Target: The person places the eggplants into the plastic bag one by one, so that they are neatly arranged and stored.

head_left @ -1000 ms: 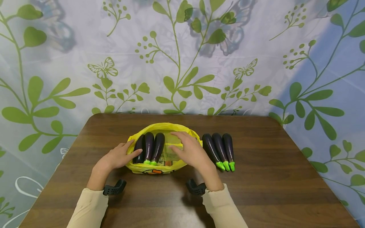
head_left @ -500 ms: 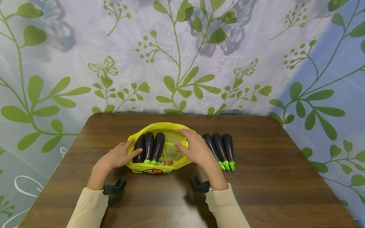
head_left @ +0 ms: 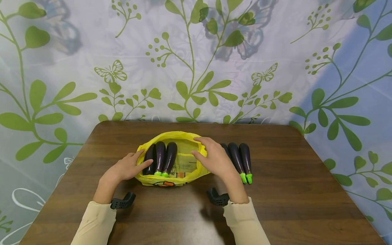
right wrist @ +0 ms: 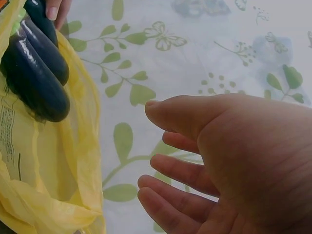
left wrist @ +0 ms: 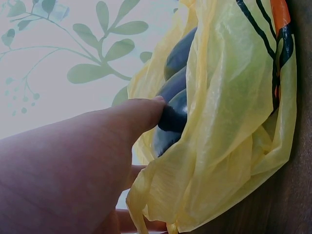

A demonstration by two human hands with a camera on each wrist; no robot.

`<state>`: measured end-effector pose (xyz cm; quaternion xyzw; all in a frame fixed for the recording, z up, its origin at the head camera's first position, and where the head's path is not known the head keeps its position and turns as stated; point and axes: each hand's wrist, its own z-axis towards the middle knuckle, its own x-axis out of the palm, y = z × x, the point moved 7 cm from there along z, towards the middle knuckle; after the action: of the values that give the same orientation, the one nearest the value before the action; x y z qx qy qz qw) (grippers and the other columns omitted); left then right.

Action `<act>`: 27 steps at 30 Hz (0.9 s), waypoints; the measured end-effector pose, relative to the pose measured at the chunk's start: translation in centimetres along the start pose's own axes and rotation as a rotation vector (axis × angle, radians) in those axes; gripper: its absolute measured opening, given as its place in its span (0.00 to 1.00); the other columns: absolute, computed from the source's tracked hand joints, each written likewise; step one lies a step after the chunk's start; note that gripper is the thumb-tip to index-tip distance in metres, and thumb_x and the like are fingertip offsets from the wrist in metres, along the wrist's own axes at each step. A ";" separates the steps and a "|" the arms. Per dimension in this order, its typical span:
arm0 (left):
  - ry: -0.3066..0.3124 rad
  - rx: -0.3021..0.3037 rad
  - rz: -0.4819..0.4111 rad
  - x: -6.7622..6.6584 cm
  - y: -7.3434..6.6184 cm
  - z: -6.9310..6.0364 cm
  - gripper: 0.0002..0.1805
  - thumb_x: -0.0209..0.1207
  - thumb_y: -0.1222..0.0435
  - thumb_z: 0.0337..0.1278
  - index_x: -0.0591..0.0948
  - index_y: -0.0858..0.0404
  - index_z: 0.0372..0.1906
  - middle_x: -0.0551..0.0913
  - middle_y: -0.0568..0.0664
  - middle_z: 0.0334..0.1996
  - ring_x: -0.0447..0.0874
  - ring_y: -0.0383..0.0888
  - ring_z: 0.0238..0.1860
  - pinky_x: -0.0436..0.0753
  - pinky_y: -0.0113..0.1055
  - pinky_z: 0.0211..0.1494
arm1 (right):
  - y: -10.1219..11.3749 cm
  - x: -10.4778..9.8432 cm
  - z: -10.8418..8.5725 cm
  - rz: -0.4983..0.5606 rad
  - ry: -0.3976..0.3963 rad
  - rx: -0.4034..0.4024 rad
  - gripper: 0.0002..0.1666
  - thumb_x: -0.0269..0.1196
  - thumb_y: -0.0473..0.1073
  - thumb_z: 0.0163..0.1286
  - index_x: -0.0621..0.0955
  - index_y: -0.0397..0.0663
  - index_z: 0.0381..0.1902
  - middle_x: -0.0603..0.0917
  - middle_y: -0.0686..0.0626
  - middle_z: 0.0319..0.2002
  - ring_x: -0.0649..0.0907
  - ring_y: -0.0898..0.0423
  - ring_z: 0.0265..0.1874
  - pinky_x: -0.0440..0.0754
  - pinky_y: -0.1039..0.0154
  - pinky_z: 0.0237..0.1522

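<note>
A yellow plastic bag [head_left: 171,179] lies with its mouth open, and three eggplants [head_left: 169,158] rest side by side in its left part. My left hand [head_left: 126,166] holds the bag's left edge, fingers outside it and thumb over the leftmost eggplant. In the left wrist view the thumb [left wrist: 146,114] touches a dark eggplant [left wrist: 176,109] inside the bag. My right hand [head_left: 215,158] hovers by the bag's right rim, holding nothing; its fingers are spread and relaxed in the right wrist view. Beyond it lie three more eggplants [head_left: 236,156], the nearest partly hidden by the hand.
The brown wooden table [head_left: 291,190] ends at a back edge against a leaf-patterned cloth [head_left: 196,61]. A black wrist mount [head_left: 123,201] sits on the left wrist and another mount [head_left: 218,197] on the right.
My right hand has moved right, from over the bag's mouth to its right rim, and now covers more of the loose eggplants. The left hand has stayed in place.
</note>
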<state>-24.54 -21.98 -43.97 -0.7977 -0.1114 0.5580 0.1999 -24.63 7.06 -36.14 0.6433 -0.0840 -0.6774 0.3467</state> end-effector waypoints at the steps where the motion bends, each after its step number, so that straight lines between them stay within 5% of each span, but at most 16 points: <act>1: 0.001 0.000 -0.001 0.0 0.0 0.0 0.51 0.45 0.32 0.72 0.54 0.66 0.82 0.56 0.80 0.75 0.59 0.80 0.72 0.64 0.76 0.67 | -0.1 -0.1 0.0 0.002 -0.001 0.003 0.31 0.66 0.53 0.75 0.76 0.52 0.72 0.77 0.48 0.70 0.78 0.45 0.67 0.77 0.44 0.65; 14: 0.003 -0.001 0.003 -0.2 -0.2 -0.2 0.50 0.46 0.33 0.73 0.54 0.66 0.82 0.56 0.80 0.75 0.59 0.80 0.72 0.65 0.75 0.67 | -1.1 -1.3 -0.2 0.006 -0.028 0.025 0.31 0.65 0.52 0.75 0.75 0.51 0.72 0.77 0.46 0.70 0.83 0.45 0.56 0.82 0.46 0.56; 27: -0.001 -0.003 0.000 0.0 0.0 0.0 0.52 0.45 0.32 0.72 0.54 0.66 0.82 0.56 0.79 0.75 0.59 0.80 0.72 0.65 0.75 0.67 | -1.8 -2.1 -0.3 0.010 -0.030 0.026 0.32 0.64 0.50 0.76 0.74 0.48 0.73 0.76 0.44 0.71 0.78 0.43 0.67 0.76 0.41 0.66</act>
<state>-24.50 -21.98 -43.99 -0.7977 -0.1123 0.5584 0.1984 -25.08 9.70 -35.49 0.6371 -0.1014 -0.6841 0.3404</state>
